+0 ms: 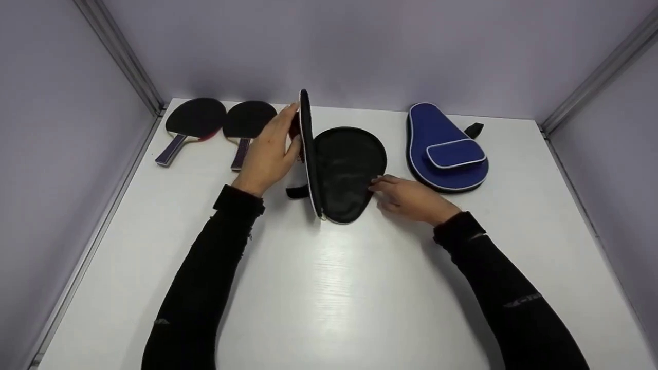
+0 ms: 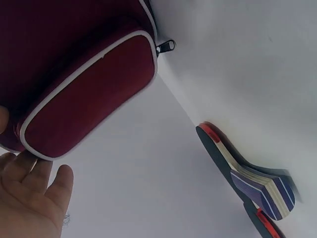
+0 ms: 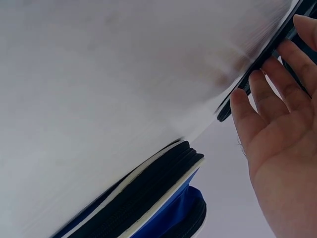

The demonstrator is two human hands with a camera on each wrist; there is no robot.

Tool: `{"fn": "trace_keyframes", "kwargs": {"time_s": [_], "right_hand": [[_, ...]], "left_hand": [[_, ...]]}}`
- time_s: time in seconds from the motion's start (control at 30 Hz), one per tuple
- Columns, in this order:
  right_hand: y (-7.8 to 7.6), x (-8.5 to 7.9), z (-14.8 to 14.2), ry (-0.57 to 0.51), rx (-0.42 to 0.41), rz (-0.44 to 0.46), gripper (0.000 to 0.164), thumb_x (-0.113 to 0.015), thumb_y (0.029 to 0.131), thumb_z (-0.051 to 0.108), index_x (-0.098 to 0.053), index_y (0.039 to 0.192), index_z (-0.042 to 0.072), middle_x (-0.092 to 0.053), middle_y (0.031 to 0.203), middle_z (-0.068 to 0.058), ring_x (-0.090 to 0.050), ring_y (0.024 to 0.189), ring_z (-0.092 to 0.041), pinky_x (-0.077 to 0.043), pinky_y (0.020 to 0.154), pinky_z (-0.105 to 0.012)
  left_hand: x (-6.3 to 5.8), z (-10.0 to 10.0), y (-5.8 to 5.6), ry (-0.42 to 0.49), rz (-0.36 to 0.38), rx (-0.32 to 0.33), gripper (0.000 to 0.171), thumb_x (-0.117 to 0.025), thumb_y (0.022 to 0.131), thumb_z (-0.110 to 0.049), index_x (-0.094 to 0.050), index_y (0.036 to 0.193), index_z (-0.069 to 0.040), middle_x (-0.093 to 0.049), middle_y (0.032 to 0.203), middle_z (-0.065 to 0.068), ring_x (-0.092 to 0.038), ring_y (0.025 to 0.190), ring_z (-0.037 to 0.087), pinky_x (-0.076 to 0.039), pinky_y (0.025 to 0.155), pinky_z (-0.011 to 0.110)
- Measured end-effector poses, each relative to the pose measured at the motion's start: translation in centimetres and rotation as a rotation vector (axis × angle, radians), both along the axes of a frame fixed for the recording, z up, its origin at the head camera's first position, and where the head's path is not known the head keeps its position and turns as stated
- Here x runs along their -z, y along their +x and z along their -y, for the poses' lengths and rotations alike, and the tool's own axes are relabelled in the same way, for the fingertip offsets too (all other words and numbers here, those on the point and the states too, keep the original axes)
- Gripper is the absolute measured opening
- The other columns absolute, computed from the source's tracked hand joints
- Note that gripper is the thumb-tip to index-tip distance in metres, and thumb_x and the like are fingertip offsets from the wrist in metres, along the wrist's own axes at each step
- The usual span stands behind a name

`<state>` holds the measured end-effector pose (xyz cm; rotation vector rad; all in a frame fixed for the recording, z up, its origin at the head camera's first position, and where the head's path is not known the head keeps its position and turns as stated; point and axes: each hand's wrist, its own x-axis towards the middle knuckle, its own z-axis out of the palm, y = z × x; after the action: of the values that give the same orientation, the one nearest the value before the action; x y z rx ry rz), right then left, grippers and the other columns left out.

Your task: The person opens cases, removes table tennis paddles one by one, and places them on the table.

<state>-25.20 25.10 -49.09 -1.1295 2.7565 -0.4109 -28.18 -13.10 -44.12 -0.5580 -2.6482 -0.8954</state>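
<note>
Spreading beneath everything, a white counter carries, around the middle of its back half, a paddle-shaped maroon fabric case with black lining and white piping; one half lies flat, the other stands nearly upright on its left. Well apart to the right lies a paddle-shaped blue fabric case. Two black-faced table-tennis paddles lie at back left. The person's left hand rests its fingers, released and mostly straight, against the raised half's outer side; the right hand's loosely extended, unclenched fingers touch the flat half's rim. A rounded maroon pocket, a short black strap and a black zipper pull show on the raised half.
</note>
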Motion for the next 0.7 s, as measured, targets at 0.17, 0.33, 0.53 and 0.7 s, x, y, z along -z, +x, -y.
{"fn": "trace_keyframes", "kwargs": {"time_s": [0.17,0.33,0.53,0.7], "right_hand": [[-0.1,-0.2,0.7,0.009,-0.008,-0.004,0.046,-0.073,0.115,0.019,-0.070,0.157,0.001,-0.067,0.167,-0.023,-0.065,0.159,-0.043,-0.057,0.131,-0.057],[-0.1,-0.4,1.1,0.017,0.003,0.010,0.047,-0.072,0.116,0.022,-0.070,0.159,0.002,-0.066,0.169,-0.022,-0.064,0.160,-0.043,-0.057,0.130,-0.058],[-0.2,-0.2,1.8,-0.020,-0.033,-0.004,0.045,-0.072,0.115,0.017,-0.070,0.156,0.000,-0.067,0.166,-0.024,-0.067,0.156,-0.044,-0.060,0.126,-0.058],[-0.4,-0.2,2.5,-0.025,-0.070,-0.016,0.043,-0.071,0.116,0.016,-0.071,0.156,-0.001,-0.069,0.163,-0.024,-0.068,0.154,-0.043,-0.061,0.125,-0.057]], "left_hand": [[-0.2,-0.8,-0.5,-0.072,0.001,-0.002,0.070,-0.055,0.124,-0.031,-0.031,0.187,-0.013,-0.038,0.193,0.012,-0.035,0.182,0.032,-0.031,0.150,0.049],[-0.2,-1.4,-1.1,-0.109,-0.010,0.022,0.067,-0.052,0.125,-0.036,-0.036,0.185,-0.012,-0.038,0.193,0.010,-0.035,0.182,0.032,-0.029,0.151,0.049],[-0.1,-2.0,-1.6,-0.122,-0.013,0.036,0.063,-0.055,0.125,-0.042,-0.047,0.181,-0.013,-0.034,0.195,0.012,-0.038,0.180,0.033,-0.035,0.148,0.051],[0.3,-2.3,-1.9,-0.133,0.056,0.036,0.062,-0.057,0.125,-0.044,-0.043,0.183,-0.025,-0.029,0.196,0.013,-0.061,0.162,0.048,-0.056,0.131,0.060]]}}
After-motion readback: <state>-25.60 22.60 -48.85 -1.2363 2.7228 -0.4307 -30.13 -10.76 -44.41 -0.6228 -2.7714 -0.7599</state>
